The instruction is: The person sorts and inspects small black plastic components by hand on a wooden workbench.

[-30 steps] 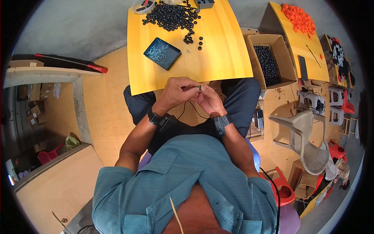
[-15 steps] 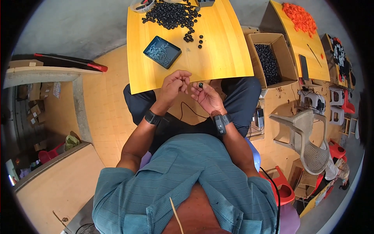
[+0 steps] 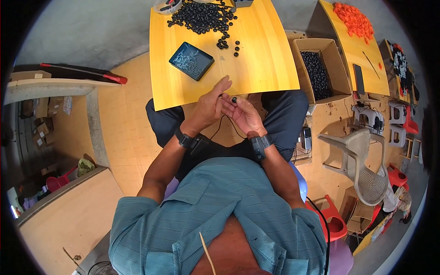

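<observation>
Above my lap, just off the front edge of the yellow table (image 3: 256, 78), my two hands meet. My right hand (image 3: 249, 117) is closed, with a small black ring-shaped part (image 3: 234, 99) pinched at thumb and fingertips. Its fingers touch my left hand (image 3: 209, 108), which is turned on edge with its visible fingers stretched out; its inner side is partly hidden. Beyond them on the table lies a dark square tray (image 3: 206, 72) of small pale pieces. Farther back is a spread heap of black ring-shaped parts (image 3: 201, 19), a few lying apart toward the right.
A clear tub (image 3: 161, 8) stands at the table's far left corner. Right of the table is a cardboard box (image 3: 337, 68) of black parts, beside another table with an orange heap (image 3: 353, 22). A grey plastic chair (image 3: 362, 169) and red stool (image 3: 334, 224) are at right.
My left hand has shifted right against the fingers of my right hand, and its curled fingers have straightened. The black part remains in my right hand.
</observation>
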`<state>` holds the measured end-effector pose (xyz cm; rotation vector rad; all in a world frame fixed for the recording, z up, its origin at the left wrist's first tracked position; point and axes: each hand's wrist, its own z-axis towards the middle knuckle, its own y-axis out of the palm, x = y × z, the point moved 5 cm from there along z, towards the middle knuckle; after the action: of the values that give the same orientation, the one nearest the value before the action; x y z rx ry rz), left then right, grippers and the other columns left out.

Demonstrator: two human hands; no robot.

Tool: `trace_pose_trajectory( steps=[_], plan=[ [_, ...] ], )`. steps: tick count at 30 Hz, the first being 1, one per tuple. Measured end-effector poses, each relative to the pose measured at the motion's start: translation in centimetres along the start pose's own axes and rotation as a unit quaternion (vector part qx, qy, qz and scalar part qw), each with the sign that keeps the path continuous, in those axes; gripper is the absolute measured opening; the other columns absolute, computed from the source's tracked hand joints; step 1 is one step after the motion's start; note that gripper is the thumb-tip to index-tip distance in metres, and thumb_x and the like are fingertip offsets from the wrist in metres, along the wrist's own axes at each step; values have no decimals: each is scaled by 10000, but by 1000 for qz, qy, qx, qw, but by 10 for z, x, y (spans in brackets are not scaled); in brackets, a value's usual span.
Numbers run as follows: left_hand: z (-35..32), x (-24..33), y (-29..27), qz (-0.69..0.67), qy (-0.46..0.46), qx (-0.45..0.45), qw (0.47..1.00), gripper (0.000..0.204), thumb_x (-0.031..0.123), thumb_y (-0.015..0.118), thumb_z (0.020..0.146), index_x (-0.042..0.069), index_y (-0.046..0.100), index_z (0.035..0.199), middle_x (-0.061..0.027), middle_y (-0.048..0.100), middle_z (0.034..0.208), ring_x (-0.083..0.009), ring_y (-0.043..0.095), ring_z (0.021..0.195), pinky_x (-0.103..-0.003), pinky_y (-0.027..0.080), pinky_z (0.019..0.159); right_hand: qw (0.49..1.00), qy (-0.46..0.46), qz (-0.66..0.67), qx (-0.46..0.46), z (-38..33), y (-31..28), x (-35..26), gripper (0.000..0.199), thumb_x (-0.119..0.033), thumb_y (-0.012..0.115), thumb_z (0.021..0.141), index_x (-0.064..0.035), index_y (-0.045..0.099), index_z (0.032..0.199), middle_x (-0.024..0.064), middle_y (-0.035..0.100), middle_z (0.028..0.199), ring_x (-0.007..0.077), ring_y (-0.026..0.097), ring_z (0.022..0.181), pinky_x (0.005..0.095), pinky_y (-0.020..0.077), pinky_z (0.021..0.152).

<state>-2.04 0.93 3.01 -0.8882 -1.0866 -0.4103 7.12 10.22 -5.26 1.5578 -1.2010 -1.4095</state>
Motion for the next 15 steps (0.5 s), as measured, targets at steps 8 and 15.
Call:
trace_pose_trajectory(
  steps=[8,15],
  plan=[
    [2,-6,12,18,-42,-52,998,667,-124,433,836,28,320,1476,-198,584,1318,-383,618,1095,-406,508,928,999,3,-31,25,2,-8,1,302,-218,591,985,-38,590,1228,93,626,1236,207,595,1156,385,446,1043],
    [3,-4,24,94,65,-9,993,656,-114,421,846,34,318,1478,-195,594,1309,-337,656,1004,-379,523,876,999,9,-32,40,4,-17,4,241,-217,593,987,-47,635,1152,66,666,1136,177,618,1073,358,464,993]
  ],
)
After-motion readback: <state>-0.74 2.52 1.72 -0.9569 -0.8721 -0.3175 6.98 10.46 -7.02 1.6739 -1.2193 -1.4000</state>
